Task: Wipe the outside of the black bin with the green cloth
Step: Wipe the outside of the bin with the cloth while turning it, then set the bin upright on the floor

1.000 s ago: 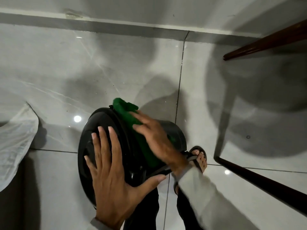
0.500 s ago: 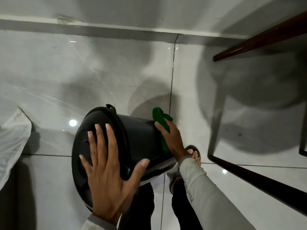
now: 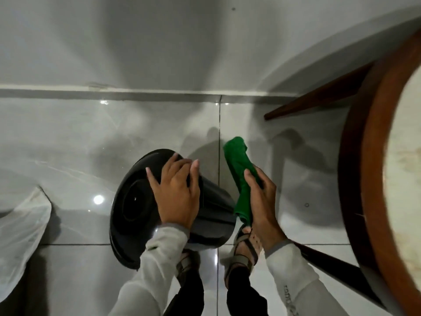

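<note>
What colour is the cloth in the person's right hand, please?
Green; the cloth shows best in the head view.

1 bin, 1 cloth, 2 hands, 1 table.

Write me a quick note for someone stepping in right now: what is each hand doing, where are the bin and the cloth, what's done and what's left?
Left hand: spread over the rim and side of the round black plastic bin, holding it tipped on its side above the glossy tiled floor.
Right hand: gripping the folded green cloth at the bin's narrow bottom end.
Done: cannot tell how much is wiped.
Left: probably the side wall under the left hand and the face turned away.
</note>
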`<state>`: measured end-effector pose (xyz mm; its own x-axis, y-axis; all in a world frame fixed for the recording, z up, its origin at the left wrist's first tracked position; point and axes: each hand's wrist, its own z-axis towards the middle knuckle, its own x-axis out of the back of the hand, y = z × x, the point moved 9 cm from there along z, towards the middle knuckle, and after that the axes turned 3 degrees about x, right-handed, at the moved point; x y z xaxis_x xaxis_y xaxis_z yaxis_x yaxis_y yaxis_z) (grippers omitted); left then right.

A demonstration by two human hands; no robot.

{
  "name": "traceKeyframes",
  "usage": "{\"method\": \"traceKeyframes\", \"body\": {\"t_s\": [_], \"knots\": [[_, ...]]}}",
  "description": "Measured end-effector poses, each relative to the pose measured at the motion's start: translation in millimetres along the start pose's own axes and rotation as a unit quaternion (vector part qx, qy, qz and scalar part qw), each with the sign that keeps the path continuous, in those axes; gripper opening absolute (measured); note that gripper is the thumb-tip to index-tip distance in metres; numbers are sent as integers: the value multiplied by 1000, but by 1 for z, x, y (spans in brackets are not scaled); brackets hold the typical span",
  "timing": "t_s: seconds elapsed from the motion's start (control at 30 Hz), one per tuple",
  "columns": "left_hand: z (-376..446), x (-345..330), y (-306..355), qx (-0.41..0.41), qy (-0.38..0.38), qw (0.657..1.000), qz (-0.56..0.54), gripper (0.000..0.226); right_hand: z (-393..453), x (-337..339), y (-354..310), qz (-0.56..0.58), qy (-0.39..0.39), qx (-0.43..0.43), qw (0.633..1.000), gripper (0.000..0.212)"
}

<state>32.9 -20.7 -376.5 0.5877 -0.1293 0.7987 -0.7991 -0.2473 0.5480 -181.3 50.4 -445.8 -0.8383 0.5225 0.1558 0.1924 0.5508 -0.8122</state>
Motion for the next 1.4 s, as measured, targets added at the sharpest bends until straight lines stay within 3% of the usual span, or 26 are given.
{"method": "traceKeyframes", "body": {"t_s": [0.27, 0.43, 0.53, 0.6, 0.67, 0.7, 0.83, 0.87, 1.1, 1.27, 1.4], "knots": [[36, -46, 43, -115, -131, 979, 110, 44, 14, 16, -23, -16, 4, 49, 999, 32], [19, -48, 62, -188, -113, 948, 232, 52, 13, 22, -21, -12, 7, 42, 999, 32], [11, -32, 58, -136, -40, 968, 208, 45, 13, 30, -18, -9, 23, 35, 999, 32], [5, -25, 47, -50, 13, 984, 170, 43, 11, 33, -17, 0, 34, 35, 999, 31], [-3, -32, 34, 33, 4, 989, 142, 48, 8, 35, -15, 9, 37, 30, 999, 30], [-9, -36, 31, 37, -4, 989, 141, 49, 6, 36, -14, 12, 37, 24, 999, 30], [-38, -64, 51, -195, -56, 955, 218, 50, 0, 40, -13, 4, 37, 19, 999, 29], [-38, -71, 52, -221, -70, 947, 222, 53, 0, 43, -16, 1, 36, 24, 999, 29], [42, -72, -5, 11, -114, 986, 120, 35, 5, 49, -41, -8, 20, 85, 996, 29], [78, -64, -2, -32, -110, 987, 115, 30, 4, 33, -54, -23, 5, 120, 993, 33], [128, -63, 28, -74, -121, 983, 119, 40, 6, 15, -71, -22, 5, 151, 988, 31]]}}
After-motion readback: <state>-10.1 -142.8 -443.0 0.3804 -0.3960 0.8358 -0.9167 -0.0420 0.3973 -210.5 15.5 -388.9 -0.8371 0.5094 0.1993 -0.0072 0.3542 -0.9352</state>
